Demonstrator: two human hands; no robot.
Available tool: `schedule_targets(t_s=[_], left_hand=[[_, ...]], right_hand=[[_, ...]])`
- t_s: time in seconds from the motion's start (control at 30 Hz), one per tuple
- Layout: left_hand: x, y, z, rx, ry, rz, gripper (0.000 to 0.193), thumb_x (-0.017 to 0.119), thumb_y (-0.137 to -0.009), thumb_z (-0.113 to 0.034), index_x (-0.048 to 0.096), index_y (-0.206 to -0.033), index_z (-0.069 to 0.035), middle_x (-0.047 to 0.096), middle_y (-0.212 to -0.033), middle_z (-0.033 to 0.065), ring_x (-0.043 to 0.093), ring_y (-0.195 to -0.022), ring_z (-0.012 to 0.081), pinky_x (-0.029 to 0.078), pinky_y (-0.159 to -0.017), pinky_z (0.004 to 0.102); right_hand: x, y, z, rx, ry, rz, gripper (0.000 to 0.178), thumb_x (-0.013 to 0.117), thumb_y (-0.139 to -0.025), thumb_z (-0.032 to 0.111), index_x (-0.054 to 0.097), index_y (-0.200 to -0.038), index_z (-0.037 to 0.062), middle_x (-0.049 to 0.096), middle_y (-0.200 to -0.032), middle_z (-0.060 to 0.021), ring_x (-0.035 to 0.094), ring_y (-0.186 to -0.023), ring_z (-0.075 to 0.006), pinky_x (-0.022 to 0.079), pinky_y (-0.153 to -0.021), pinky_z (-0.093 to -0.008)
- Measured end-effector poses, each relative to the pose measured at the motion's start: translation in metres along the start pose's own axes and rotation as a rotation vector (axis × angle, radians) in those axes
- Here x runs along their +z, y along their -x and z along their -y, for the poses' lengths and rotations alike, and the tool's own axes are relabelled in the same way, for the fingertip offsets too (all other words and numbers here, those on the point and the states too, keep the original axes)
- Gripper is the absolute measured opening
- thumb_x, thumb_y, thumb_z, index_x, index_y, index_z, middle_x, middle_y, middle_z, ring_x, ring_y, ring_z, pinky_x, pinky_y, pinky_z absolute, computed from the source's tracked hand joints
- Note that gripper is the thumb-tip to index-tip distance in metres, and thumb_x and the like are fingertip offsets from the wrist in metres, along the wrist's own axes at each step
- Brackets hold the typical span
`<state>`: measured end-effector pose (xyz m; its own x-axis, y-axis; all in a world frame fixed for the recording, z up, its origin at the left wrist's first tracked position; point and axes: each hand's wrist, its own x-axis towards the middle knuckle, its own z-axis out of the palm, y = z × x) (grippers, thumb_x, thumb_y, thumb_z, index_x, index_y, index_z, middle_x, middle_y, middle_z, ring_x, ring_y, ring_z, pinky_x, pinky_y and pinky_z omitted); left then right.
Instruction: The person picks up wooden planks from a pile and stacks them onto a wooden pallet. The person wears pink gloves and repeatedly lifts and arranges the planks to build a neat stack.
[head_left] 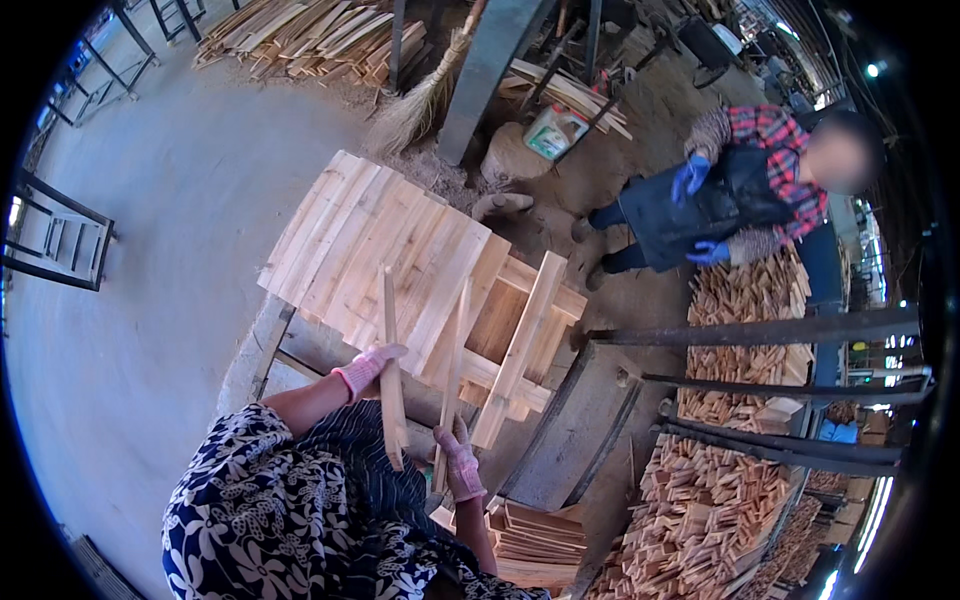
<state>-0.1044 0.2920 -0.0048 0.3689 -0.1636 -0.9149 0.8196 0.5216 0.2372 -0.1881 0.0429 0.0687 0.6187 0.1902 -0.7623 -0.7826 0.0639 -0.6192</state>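
My left hand (366, 372), in a pink glove, is closed on a narrow wooden slat (393, 412) held upright and on edge. My right hand (461, 464), gloved the same way, grips a second wooden slat (453, 378) near its lower end. Both slats reach over the near side of a stack of pale wooden boards (385, 235). Boards lie side by side across the top of that stack. At its right end a loose plank (520, 350) rests crosswise over shorter pieces, with a gap beside it.
A co-worker (725, 200) in a checked shirt, dark apron and blue gloves stands at far right. Heaps of wood pieces (700, 490) fill the right. Thin boards (535, 545) are stacked by my right forearm. Beyond the stack are a straw broom (425, 95), metal post (490, 75) and jug (555, 132).
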Motion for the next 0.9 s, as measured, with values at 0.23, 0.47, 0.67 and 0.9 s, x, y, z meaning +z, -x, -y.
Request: schedule_targets(t_s=[0.23, 0.47, 0.67, 0.9], left_hand=[[0.044, -0.004, -0.007, 0.087, 0.029, 0.053, 0.045, 0.083, -0.080, -0.034, 0.063, -0.108, -0.005, 0.069, -0.090, 0.0134, 0.072, -0.081, 0.0323, 0.063, -0.071, 0.0556], [0.025, -0.089, 0.024, 0.062, 0.058, 0.193, 0.038, 0.072, -0.087, -0.037, 0.061, -0.112, -0.010, 0.065, -0.104, 0.0169, 0.066, -0.095, 0.0373, 0.056, -0.085, 0.0613], [0.012, -0.044, 0.036, -0.020, 0.160, 0.197, 0.050, 0.070, -0.090, -0.040, 0.056, -0.124, -0.007, 0.062, -0.123, 0.0217, 0.064, -0.106, 0.0423, 0.053, -0.094, 0.0613], [0.032, -0.050, 0.040, -0.027, 0.280, 0.400, 0.062, 0.053, -0.101, -0.048, 0.051, -0.143, -0.003, 0.060, -0.136, 0.0220, 0.060, -0.120, 0.0412, 0.046, -0.108, 0.0577]], right_hand=[[0.001, -0.039, -0.007, -0.374, 0.344, 0.140, 0.067, 0.052, -0.104, 0.052, 0.042, -0.156, 0.0099, 0.062, -0.130, -0.0068, 0.063, -0.091, -0.0125, 0.056, -0.077, -0.0280], [0.009, -0.063, 0.024, -0.057, 0.078, 0.325, 0.057, 0.054, -0.105, 0.045, 0.049, -0.150, 0.0094, 0.064, -0.134, -0.0099, 0.064, -0.116, -0.0208, 0.055, -0.093, -0.0347], [0.030, -0.034, 0.059, 0.111, 0.048, 0.499, 0.067, 0.063, -0.101, 0.045, 0.044, -0.150, 0.0030, 0.063, -0.128, -0.0117, 0.066, -0.099, -0.0180, 0.057, -0.080, -0.0332], [-0.004, -0.052, 0.041, -0.034, 0.362, 0.305, 0.052, 0.068, -0.098, 0.045, 0.062, -0.134, 0.0093, 0.063, -0.131, -0.0072, 0.063, -0.107, -0.0197, 0.053, -0.092, -0.0313]])
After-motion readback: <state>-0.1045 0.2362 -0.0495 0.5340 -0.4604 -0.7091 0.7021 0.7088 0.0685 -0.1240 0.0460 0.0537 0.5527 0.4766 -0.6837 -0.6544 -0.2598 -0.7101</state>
